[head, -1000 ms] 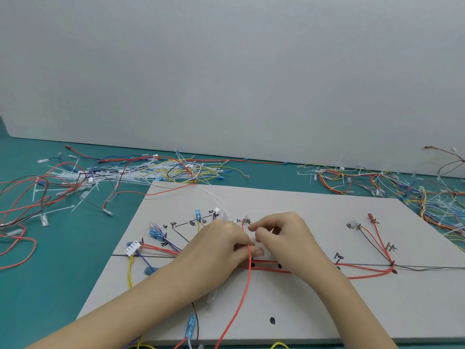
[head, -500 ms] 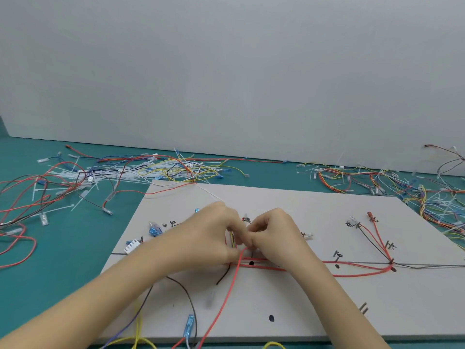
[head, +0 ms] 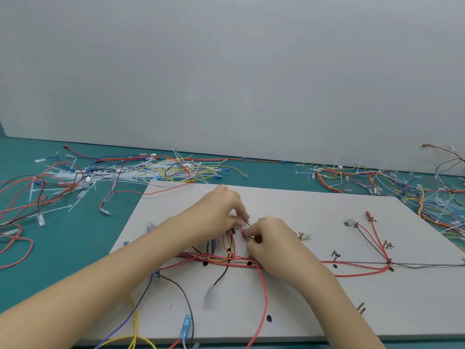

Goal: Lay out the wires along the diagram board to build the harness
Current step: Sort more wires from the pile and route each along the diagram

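Both hands pinch red wires mid-board: left hand at 10 o'clock of right hand; diagram board handwriting illegible.

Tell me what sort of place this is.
Probably a wire-harness assembly bench: a flat grey diagram board with hand-drawn routes, heaps of loose coloured wires on the teal tabletop, and both hands pinching a thin red wire.

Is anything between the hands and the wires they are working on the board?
Nothing visible: the left hand and the right hand both already pinch the wires at the middle of the diagram board.
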Motion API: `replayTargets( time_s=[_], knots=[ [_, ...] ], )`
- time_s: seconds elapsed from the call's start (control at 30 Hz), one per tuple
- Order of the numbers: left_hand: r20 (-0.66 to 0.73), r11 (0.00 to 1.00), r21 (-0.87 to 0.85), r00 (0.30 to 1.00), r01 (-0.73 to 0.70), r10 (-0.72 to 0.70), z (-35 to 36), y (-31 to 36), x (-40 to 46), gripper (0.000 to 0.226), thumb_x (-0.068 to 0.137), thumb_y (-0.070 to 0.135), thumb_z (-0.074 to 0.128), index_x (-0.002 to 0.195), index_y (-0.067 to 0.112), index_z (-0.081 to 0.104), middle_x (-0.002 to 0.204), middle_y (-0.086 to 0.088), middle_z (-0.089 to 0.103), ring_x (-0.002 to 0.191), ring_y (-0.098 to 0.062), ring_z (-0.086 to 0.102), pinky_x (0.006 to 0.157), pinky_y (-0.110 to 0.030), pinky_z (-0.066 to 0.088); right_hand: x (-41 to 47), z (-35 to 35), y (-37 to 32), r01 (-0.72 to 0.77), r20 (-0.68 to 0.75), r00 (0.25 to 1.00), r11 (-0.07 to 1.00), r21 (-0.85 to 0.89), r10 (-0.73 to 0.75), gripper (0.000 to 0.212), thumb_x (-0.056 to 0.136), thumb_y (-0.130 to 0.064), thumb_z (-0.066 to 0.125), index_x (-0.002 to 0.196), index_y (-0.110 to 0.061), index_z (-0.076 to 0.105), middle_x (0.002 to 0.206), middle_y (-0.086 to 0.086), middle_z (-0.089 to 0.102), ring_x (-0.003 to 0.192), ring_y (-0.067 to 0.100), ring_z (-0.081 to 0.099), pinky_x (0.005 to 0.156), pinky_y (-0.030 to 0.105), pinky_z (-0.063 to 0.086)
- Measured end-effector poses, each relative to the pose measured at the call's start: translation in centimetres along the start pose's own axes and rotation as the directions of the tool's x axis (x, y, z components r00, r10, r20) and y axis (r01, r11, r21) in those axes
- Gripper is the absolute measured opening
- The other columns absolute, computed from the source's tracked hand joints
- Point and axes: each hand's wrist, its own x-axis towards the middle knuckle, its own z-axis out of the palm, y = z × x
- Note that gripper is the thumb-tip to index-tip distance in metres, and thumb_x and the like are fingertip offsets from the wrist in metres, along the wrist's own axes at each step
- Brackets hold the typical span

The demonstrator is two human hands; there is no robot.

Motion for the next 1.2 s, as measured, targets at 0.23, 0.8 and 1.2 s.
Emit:
replayTargets(
  time_s=[0.23,0.8,1.2],
  knots=[
    [-0.120,0.991,-0.116,0.989,0.070,-0.084,0.8,0.3,0.1,0.014,0.086,0.015,0.069,0.096,0.017,0.078,0.098,0.004,0.074,0.099,-0.011,0.057,0.087,-0.026,0.045,-0.1,-0.4,0.3,-0.009,-0.011,1.000,1.000,0.030,0.009,0.023,0.080,-0.006,0.046,0.090,0.004,0.064,0.079,0.021,0.059,0.062,0.022,0.038,0.055,0.032,0.032],
    [-0.037,0.941,-0.125,0.947,0.313,-0.320,-0.1,0.7,0.8,0.006,0.074,0.038,0.080,0.079,0.036,0.076,0.086,0.011,0.056,0.099,-0.014,0.045,0.080,-0.032,0.039,-3.5,-5.4,2.7,-0.377,0.361,0.907,0.799,0.469,0.217,0.003,0.081,-0.003,0.070,0.079,-0.002,0.071,0.061,0.009,0.062,0.040,0.011,0.046,0.035,0.019,0.034],
    [-0.040,0.951,-0.275,0.990,-0.140,0.135,2.4,5.0,-2.6,0.011,0.087,0.024,0.070,0.094,0.022,0.078,0.096,0.002,0.064,0.096,-0.011,0.053,0.090,-0.031,0.041,-3.6,-6.9,3.5,-0.404,0.438,0.857,0.882,0.245,0.271,0.008,0.084,-0.013,0.071,0.077,-0.015,0.075,0.062,0.000,0.061,0.040,0.006,0.036,0.039,0.017,0.023]
  ],
)
